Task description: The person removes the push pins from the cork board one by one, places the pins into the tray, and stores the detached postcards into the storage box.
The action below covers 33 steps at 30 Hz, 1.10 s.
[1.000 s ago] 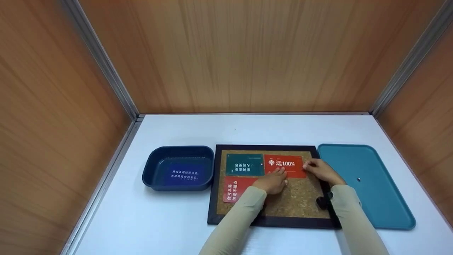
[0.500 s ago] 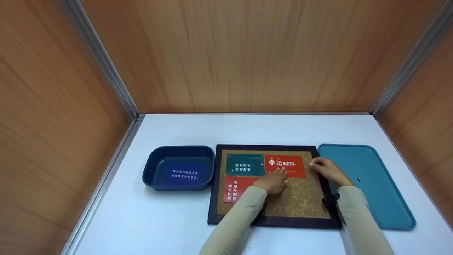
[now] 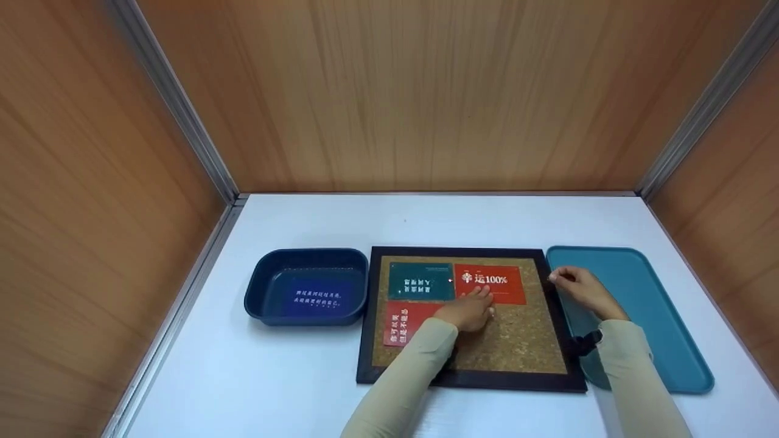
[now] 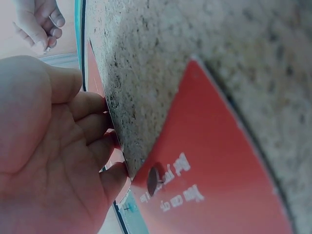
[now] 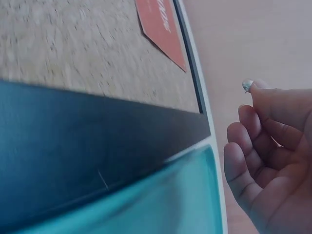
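Note:
My left hand (image 3: 468, 311) lies with extended fingers on the red card (image 3: 508, 283) at the cork board's (image 3: 523, 347) upper right. In the left wrist view its fingertips touch that card's edge. My right hand (image 3: 587, 291) hovers over the board's right frame and the teal tray's edge. Between thumb and forefinger it pinches a small silver thumbtack (image 5: 247, 85). A green card (image 3: 420, 281) is at the board's upper left, with a small tack (image 3: 450, 280) at its right edge. Below it lies another red card (image 3: 401, 328), partly covered by my left arm; a tack (image 4: 153, 181) stands in it.
Left of the board stands a dark blue bin (image 3: 255, 304) with a blue card (image 3: 316, 297) inside. The teal tray (image 3: 657, 340) adjoins the board's right side. Wooden panels (image 3: 426, 97) enclose the white table (image 3: 292, 377) at the back and sides.
My right hand has moved right, from the red card's right edge to above the board's frame and the tray. It now covers the tack seen earlier on the tray. My left hand stays put.

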Motion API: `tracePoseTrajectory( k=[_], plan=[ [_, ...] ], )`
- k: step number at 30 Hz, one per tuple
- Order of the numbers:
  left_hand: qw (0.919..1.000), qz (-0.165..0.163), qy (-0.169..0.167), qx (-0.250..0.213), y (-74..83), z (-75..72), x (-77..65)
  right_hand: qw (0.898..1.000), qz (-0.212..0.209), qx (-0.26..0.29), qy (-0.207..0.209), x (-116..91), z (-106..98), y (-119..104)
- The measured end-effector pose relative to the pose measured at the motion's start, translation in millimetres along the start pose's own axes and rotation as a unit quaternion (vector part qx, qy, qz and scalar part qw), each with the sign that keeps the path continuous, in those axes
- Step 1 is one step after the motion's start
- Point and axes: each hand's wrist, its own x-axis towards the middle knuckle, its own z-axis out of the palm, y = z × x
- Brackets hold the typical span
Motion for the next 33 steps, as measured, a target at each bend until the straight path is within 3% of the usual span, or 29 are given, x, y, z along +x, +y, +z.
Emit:
tracePoseTrajectory(
  k=[16,33],
  plan=[
    [0.9999,0.007,0.003,-0.011,-1.5,1.6,2.0,0.998,0.017,-0.045,0.037,-14,-27,16],
    [1.0000,0.002,0.003,-0.006,-0.8,0.9,0.9,0.996,0.050,-0.055,0.051,-28,-46,35]
  ],
)
